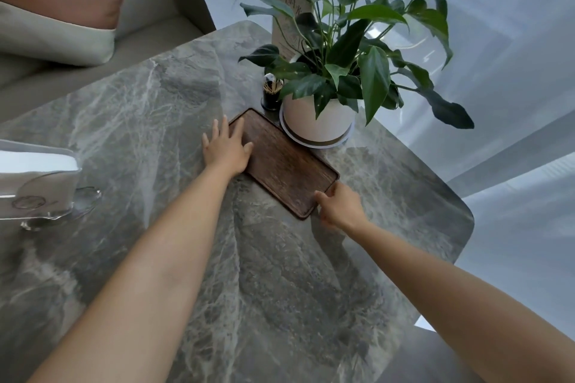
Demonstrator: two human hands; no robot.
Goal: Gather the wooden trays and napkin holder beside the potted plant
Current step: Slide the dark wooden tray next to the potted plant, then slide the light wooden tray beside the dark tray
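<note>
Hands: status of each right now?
Left hand: open, flat on the wooden tray's far end.
Right hand: fingers curled on the tray's near corner.

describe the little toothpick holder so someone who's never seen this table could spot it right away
Start at the potted plant in its white pot near the far edge of the marble table. Just left of the pot, past the far corner of the wooden tray, stands the toothpick holder. It is the only small dark upright cylinder there, bristling with pale sticks.

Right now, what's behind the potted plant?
Behind the potted plant stands an upright printed card, partly hidden by leaves; its base is covered.
</note>
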